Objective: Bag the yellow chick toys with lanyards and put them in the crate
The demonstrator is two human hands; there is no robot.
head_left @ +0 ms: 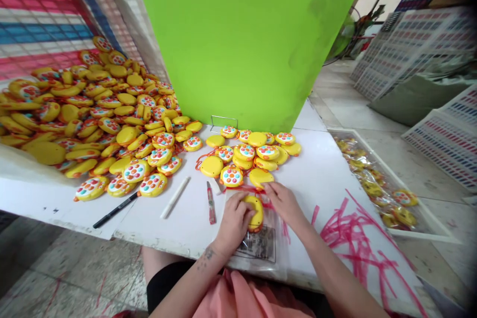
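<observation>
My left hand is closed on a yellow toy, its plain yellow side up, above clear plastic bags at the table's front edge. My right hand is just right of it, fingers bent at the edge of another yellow toy; whether its fingertips hold something thin is too small to tell. Beyond both hands lies a group of several yellow toys, some showing white faces with coloured dots. Red cord runs between the hands and the group.
A large heap of toys fills the left. A black marker, a white pen and a red cutter lie left of my hands. Pink strips lie right. A green board stands behind; a tray holds bagged toys.
</observation>
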